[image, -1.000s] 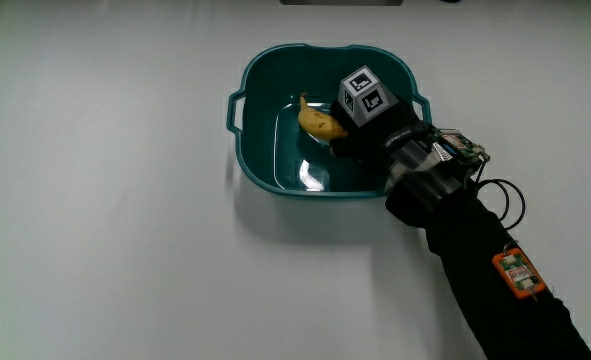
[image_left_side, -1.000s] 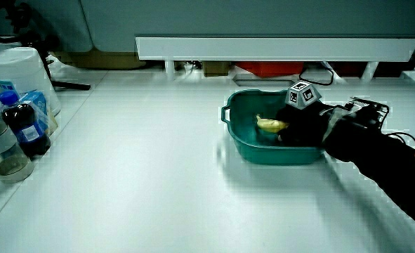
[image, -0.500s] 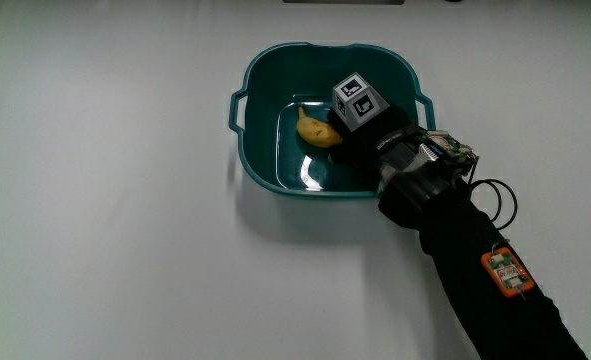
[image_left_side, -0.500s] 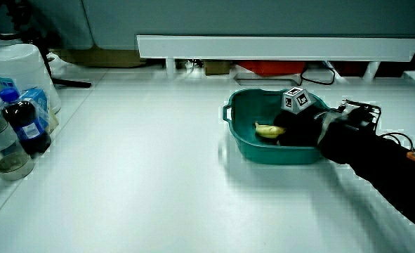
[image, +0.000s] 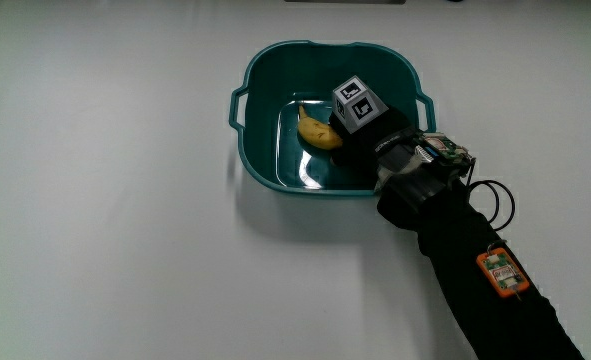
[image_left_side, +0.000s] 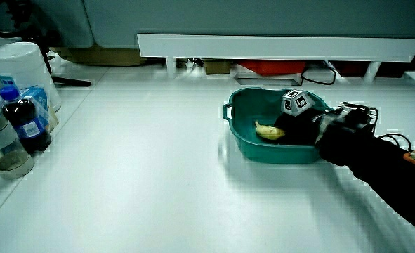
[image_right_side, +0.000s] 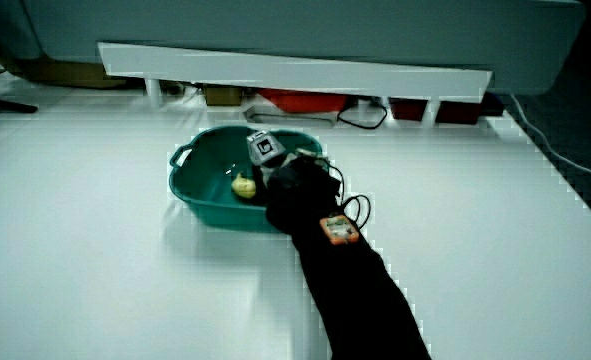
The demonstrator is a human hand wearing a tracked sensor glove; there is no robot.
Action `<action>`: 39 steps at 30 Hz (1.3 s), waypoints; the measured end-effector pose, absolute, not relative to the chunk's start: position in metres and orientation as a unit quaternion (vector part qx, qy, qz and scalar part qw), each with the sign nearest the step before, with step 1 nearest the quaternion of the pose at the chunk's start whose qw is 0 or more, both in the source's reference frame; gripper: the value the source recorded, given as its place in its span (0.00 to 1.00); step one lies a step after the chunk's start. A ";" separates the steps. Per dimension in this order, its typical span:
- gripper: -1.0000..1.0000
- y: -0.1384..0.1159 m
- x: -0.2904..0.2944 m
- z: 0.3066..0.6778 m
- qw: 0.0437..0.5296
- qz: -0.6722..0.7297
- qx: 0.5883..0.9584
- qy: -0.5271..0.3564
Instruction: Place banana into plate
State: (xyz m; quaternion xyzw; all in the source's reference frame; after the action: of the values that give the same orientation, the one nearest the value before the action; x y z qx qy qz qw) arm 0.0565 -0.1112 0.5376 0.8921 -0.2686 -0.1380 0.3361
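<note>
- Small yellow banana [image: 318,130] lies inside the teal plastic two-handled basin [image: 260,150].
- My black-gloved hand [image: 367,137] sits at the banana's 3 o'clock; I cannot tell the fingers' state.

black gloved hand [image: 367,143], patterned cube [image: 360,101], black sleeve, orange tag [image: 501,272]

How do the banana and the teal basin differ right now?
The banana is yellow, small and curved; the basin is teal, much larger and squarish, with handles. The banana lies inside, on the basin's floor, while the basin stands on the table. The hand reaches into the basin beside the banana.
</note>
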 end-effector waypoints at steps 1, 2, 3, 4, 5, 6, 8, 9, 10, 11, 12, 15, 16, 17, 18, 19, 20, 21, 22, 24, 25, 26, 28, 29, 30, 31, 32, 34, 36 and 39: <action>0.50 -0.111 0.057 0.538 0.337 -0.146 0.893 -0.262; 0.50 -0.111 0.058 0.540 0.342 -0.141 0.891 -0.263; 0.50 -0.111 0.058 0.541 0.349 -0.141 0.888 -0.265; 0.50 -0.111 0.059 0.539 0.341 -0.139 0.892 -0.263; 0.50 -0.111 0.059 0.541 0.341 -0.142 0.892 -0.260; 0.50 -0.111 0.060 0.539 0.338 -0.139 0.894 -0.260; 0.50 -0.111 0.061 0.540 0.339 -0.137 0.893 -0.261; 0.50 -0.111 0.061 0.541 0.341 -0.137 0.893 -0.259; 0.50 -0.111 0.062 0.542 0.344 -0.135 0.893 -0.257; 0.50 -0.111 0.062 0.541 0.342 -0.135 0.894 -0.255; 0.50 -0.111 0.062 0.541 0.347 -0.133 0.892 -0.256; 0.47 -0.110 0.064 0.543 0.340 -0.137 0.896 -0.249; 0.43 -0.110 0.065 0.543 0.340 -0.138 0.898 -0.244; 0.40 -0.110 0.066 0.541 0.341 -0.132 0.899 -0.242; 0.37 -0.112 0.067 0.541 0.336 -0.131 0.901 -0.239; 0.33 -0.114 0.067 0.539 0.334 -0.127 0.903 -0.237; 0.30 -0.115 0.068 0.535 0.328 -0.121 0.906 -0.237; 0.27 -0.117 0.068 0.531 0.326 -0.116 0.909 -0.234; 0.23 -0.118 0.068 0.528 0.318 -0.119 0.911 -0.233; 0.17 -0.120 0.070 0.525 0.319 -0.120 0.912 -0.229; 0.13 -0.120 0.070 0.522 0.315 -0.112 0.914 -0.231; 0.10 -0.121 0.072 0.525 0.319 -0.114 0.913 -0.228; 0.03 -0.121 0.074 0.518 0.312 -0.102 0.917 -0.228; 0.00 -0.122 0.075 0.515 0.312 -0.100 0.916 -0.233; 0.00 -0.124 0.077 0.516 0.308 -0.107 0.917 -0.228; 0.00 -0.124 0.079 0.513 0.305 -0.105 0.918 -0.228; 0.00 -0.125 0.082 0.508 0.300 -0.103 0.921 -0.224; 0.00 -0.127 0.087 0.502 0.299 -0.097 0.921 -0.228; 0.00 -0.131 0.097 0.500 0.313 -0.100 0.918 -0.220; 0.00 -0.133 0.118 0.496 0.315 -0.099 0.921 -0.206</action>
State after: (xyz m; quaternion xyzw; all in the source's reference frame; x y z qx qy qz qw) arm 0.1180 -0.1333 0.4963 0.9214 -0.2056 -0.0986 0.3147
